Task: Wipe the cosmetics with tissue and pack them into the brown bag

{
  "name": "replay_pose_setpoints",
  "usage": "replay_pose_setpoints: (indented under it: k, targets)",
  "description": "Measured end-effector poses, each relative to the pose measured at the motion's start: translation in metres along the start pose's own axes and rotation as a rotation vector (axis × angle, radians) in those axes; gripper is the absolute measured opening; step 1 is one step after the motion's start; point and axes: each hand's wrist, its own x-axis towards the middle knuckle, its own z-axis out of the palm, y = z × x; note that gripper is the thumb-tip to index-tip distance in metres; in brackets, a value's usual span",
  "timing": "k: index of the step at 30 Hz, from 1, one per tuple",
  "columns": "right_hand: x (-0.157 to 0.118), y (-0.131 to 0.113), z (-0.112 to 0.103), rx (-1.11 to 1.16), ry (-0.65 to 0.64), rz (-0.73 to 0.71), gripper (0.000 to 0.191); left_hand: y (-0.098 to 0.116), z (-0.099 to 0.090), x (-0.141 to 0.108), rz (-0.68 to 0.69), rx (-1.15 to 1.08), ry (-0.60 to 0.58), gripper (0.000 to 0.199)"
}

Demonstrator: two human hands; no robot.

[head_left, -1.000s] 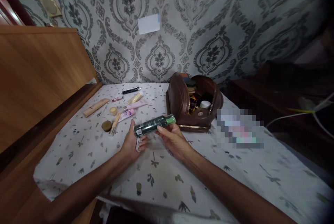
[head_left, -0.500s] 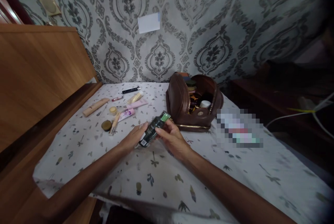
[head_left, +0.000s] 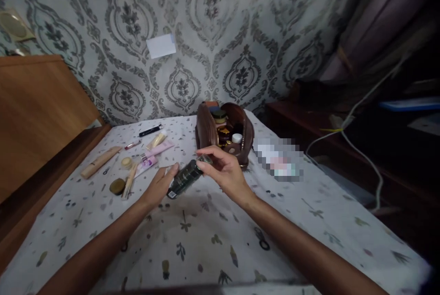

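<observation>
A dark green bottle point(head_left: 184, 177) is tilted above the patterned cloth, its capped end up and to the right. My left hand point(head_left: 161, 186) grips its lower left side, thumb along the body. The fingers and thumb of my right hand point(head_left: 223, 170) pinch the bottle's upper end and cover most of it. Just behind my right hand stands an open brown bag point(head_left: 206, 130), with jars and a white-capped item point(head_left: 237, 138) inside.
On the left of the cloth lie a beige tube point(head_left: 100, 162), pink tubes point(head_left: 158, 148), a black pen-like item point(head_left: 150, 130) and small round pots point(head_left: 117, 187). A blurred-out flat item point(head_left: 280, 160) lies right of the bag. White cables point(head_left: 376, 166) hang at the right.
The view has turned to the right. My right hand has moved from the bottle's side up over its top end, hiding the bright green part. My left hand still holds the bottle.
</observation>
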Motion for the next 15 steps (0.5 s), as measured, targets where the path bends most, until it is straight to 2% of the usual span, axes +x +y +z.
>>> replay_pose_setpoints:
  k: [4, 8, 11, 15]
  targets:
    - [-0.007, -0.024, -0.034, -0.173, -0.001, -0.102, 0.017, 0.009, 0.023, 0.016, 0.067, -0.044, -0.01, 0.046]
    - [-0.014, -0.048, -0.069, -0.325, 0.058, -0.158, 0.017, 0.03, 0.05, 0.032, 0.164, 0.013, -0.169, 0.036]
    - [-0.018, -0.066, -0.092, -0.421, 0.132, -0.202, 0.016, 0.056, 0.058, 0.043, 0.335, 0.244, -0.246, 0.034]
    - [-0.021, -0.084, -0.114, -0.584, 0.238, -0.293, 0.015, 0.083, 0.054, 0.062, 0.584, 0.796, -0.178, 0.039]
